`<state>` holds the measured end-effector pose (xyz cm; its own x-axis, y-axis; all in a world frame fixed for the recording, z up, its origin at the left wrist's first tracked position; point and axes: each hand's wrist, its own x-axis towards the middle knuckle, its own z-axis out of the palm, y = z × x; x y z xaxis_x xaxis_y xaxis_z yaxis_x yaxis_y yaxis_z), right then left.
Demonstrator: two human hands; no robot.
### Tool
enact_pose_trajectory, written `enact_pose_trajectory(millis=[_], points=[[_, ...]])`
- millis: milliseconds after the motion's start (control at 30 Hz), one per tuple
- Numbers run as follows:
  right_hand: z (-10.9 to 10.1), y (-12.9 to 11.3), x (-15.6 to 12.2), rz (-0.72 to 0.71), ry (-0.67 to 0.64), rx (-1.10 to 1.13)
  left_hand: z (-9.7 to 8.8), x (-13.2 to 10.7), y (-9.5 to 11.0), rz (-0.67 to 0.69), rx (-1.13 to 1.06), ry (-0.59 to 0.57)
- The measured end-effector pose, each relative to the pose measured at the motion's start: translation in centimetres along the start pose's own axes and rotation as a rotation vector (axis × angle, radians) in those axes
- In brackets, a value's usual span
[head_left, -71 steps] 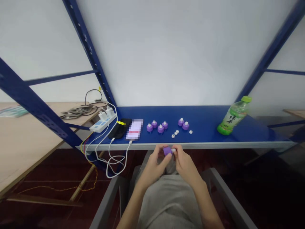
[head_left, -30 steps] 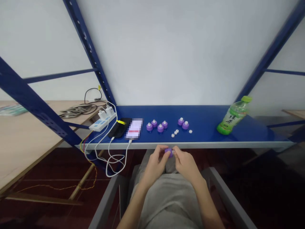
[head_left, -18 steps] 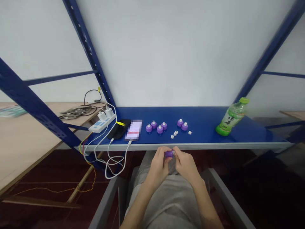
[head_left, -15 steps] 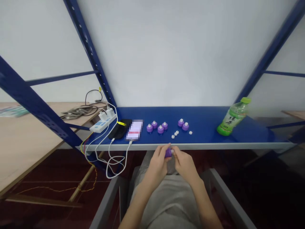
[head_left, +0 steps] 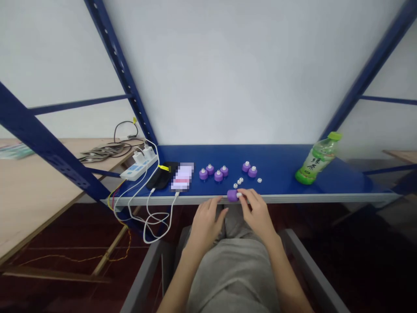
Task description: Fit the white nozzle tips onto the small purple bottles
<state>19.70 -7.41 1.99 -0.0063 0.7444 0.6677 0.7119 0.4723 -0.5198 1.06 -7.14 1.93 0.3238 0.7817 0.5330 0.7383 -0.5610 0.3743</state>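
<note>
Between the thumb and fingers of my right hand [head_left: 257, 213] is the white tip of a purple bottle cap [head_left: 232, 195], which lies sideways over the shelf's front edge. My left hand [head_left: 206, 224] is just left of that cap, apart from it, with thumb and fingers spread and nothing in them. Beyond my hands, several purple caps with white spouts [head_left: 218, 175] stand upright in a group. Two more purple caps [head_left: 252, 171] stand to their right. Small white pieces [head_left: 239, 182] lie in front of those two, and a single white piece [head_left: 259, 180] lies further right.
The blue shelf [head_left: 276, 161] has a green tea bottle [head_left: 316, 161] at its right. On the left are a phone [head_left: 182, 177], a black case [head_left: 163, 177], a white power strip [head_left: 138, 167] and hanging white cables [head_left: 159, 237]. Blue posts [head_left: 120, 69] frame the shelf.
My left hand has let go of the purple cap and drawn back to the left. My right hand has lifted the cap forward to the shelf edge.
</note>
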Motion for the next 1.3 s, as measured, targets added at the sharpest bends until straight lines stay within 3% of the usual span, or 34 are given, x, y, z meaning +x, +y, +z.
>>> enact_pose_trajectory(millis=[167,267,333,467,633,767,867,1000,1100,1233,1300], points=[[0.2,3.1,5.5,0.044,0.127,-0.174,-0.2,0.1,-0.5,-0.035,-0.011,-0.002],[0.9,5.0,9.1,0.11,-0.04,-0.398,-0.7,0.7,-1.1,-0.05,-0.038,-0.016],[1.5,5.9,10.9,0.109,-0.109,-0.433,-1.4,1.7,-1.5,-0.078,-0.055,0.001],[2.3,6.8,12.3,0.099,-0.179,-0.456,-2.2,5.0,-1.8,-0.189,-0.042,0.1],[1.9,6.0,10.0,0.156,-0.118,-0.445,0.7,9.2,-1.3,-0.445,0.067,-0.026],[1.6,5.5,6.5,0.152,-0.154,-0.379,3.6,10.7,-1.4,-0.524,0.105,-0.003],[1.8,5.6,5.1,0.113,-0.201,-0.34,4.5,11.0,-1.5,-0.527,0.103,0.016],[1.8,5.8,5.6,0.091,-0.208,-0.298,3.7,10.2,-1.3,-0.493,0.07,0.062],[1.5,5.1,5.1,0.084,-0.154,-0.222,2.4,8.3,-0.9,-0.432,-0.049,0.135],[1.1,2.7,1.6,0.239,0.082,0.189,0.8,4.4,-0.5,-0.263,-0.335,0.093],[1.0,1.4,-0.3,0.375,0.067,0.434,0.1,2.6,-0.1,-0.252,-0.424,0.032]])
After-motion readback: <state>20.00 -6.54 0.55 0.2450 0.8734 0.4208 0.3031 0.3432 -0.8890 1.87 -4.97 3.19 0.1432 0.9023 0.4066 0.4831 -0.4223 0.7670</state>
